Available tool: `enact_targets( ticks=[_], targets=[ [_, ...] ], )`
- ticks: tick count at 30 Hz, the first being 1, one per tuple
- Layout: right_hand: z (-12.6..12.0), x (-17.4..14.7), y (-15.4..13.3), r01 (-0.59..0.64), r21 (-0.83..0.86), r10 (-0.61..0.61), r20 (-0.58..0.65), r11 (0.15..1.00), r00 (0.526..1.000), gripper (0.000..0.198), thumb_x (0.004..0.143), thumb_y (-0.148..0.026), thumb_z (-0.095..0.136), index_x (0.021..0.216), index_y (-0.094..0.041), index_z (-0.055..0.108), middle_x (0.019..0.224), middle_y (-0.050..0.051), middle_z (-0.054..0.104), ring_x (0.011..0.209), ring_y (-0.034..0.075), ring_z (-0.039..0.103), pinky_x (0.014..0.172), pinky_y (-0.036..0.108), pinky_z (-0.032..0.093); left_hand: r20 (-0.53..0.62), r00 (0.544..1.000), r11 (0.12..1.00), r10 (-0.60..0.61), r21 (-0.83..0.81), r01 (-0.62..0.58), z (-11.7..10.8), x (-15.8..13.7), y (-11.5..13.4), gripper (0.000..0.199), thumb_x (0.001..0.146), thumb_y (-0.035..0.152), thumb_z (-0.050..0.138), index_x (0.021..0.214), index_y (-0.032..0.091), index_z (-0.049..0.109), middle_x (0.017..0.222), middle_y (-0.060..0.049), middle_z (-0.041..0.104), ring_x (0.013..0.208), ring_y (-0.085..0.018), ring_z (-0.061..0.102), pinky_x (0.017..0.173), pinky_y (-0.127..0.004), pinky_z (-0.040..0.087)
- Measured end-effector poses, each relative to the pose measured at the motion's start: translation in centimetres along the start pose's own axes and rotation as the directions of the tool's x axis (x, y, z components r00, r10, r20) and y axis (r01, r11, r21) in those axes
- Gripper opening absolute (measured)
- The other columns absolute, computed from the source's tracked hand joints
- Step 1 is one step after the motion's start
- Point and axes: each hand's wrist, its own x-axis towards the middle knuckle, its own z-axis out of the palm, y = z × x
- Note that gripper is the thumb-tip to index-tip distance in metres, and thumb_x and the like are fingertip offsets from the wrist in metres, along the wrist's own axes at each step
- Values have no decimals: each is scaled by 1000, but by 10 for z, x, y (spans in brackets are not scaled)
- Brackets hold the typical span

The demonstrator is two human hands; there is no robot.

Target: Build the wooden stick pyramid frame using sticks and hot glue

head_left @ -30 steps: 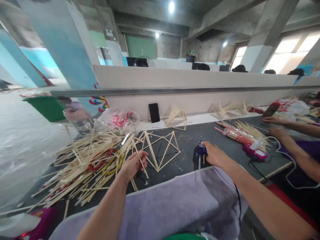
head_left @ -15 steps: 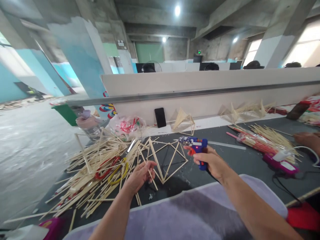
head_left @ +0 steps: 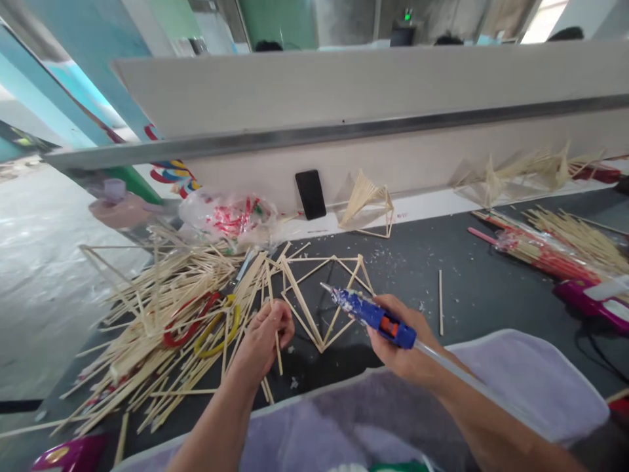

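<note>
My left hand (head_left: 268,334) is closed on a thin wooden stick (head_left: 272,288), which stands slantwise between its fingers. My right hand (head_left: 403,328) grips a blue hot glue gun (head_left: 376,316), its nozzle pointing left and a clear glue stick (head_left: 472,380) trailing out of its back. Between the hands, on the dark table, lies an open frame of joined sticks (head_left: 302,301). The glue gun's nozzle is over this frame; whether it touches cannot be made out.
Left is a big pile of loose sticks (head_left: 147,334) with red-handled (head_left: 189,321) and yellow-handled scissors (head_left: 219,328). A phone (head_left: 310,195) leans on the partition (head_left: 275,157) beside a finished-looking stick model (head_left: 366,203). A purple cloth (head_left: 314,432) covers the near edge; bundled sticks (head_left: 540,252) lie right.
The view has tilted down. My right hand has turned the glue gun, showing its back and glue stick. My left hand still holds the stick, now more upright.
</note>
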Motion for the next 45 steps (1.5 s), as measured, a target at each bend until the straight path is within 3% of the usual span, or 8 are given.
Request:
enact_targets(
  ticks=[5, 8, 11, 17, 22, 27, 35, 45],
  targets=[
    [-4, -5, 0, 90, -136, -50, 270, 987, 962, 27, 70, -13, 52, 94, -25, 52, 80, 2, 61, 71, 16, 57, 65, 25, 41, 32, 994, 993, -106, -40, 107, -2, 0, -2, 33, 82, 49, 49, 80, 18, 56, 55, 4, 41, 41, -6, 40, 38, -18, 24],
    [2, -8, 9, 92, -218, -12, 345, 972, 938, 22, 67, -15, 53, 88, -24, 53, 79, 3, 60, 70, 17, 55, 61, 25, 39, 51, 991, 991, -122, -49, 124, -2, -2, -4, 33, 81, 48, 51, 87, 16, 60, 64, 1, 50, 43, -6, 44, 39, -19, 27],
    [8, -11, 22, 72, -284, 37, 363, 956, 931, 19, 65, -18, 55, 83, -25, 54, 81, 4, 61, 72, 17, 55, 59, 25, 37, 53, 991, 992, -123, -27, 125, -1, -3, -5, 32, 81, 46, 52, 89, 16, 61, 71, -1, 54, 45, -7, 45, 40, -20, 29],
    [8, -11, 31, 53, -318, 96, 434, 947, 896, 10, 69, -15, 50, 73, -22, 46, 74, 1, 57, 65, 14, 53, 59, 24, 36, 17, 991, 991, -132, 7, 131, 1, -2, -5, 26, 83, 44, 51, 80, 18, 56, 62, 3, 47, 42, -7, 44, 38, -20, 27],
    [13, -10, 35, 59, -371, 125, 452, 927, 883, 9, 70, -15, 50, 75, -21, 45, 77, 0, 56, 67, 14, 54, 59, 23, 35, 45, 988, 989, -148, 9, 147, 2, -3, -8, 27, 83, 40, 53, 100, 19, 55, 68, 2, 50, 43, -7, 44, 37, -18, 28],
    [18, -12, 38, 115, -423, 127, 502, 899, 855, 14, 68, -16, 52, 80, -20, 48, 82, 2, 57, 72, 15, 55, 61, 24, 34, 136, 970, 977, -202, 100, 189, 1, -6, -12, 34, 84, 38, 51, 110, 16, 53, 60, 2, 50, 47, -8, 45, 40, -18, 30],
    [22, -13, 39, 120, -463, 141, 490, 878, 860, 13, 68, -13, 49, 78, -21, 47, 78, 0, 55, 63, 14, 53, 56, 25, 30, 170, 964, 972, -202, 153, 177, 1, -6, -10, 32, 85, 38, 50, 108, 16, 54, 54, 3, 49, 46, -8, 43, 41, -18, 33],
    [24, -12, 41, 127, -478, 148, 497, 869, 855, 12, 66, -13, 49, 76, -20, 46, 79, 1, 56, 70, 16, 55, 58, 26, 32, 158, 966, 968, -207, 179, 178, 3, -7, -7, 34, 83, 40, 52, 106, 15, 55, 53, 3, 49, 46, -9, 45, 41, -17, 34]
  ],
)
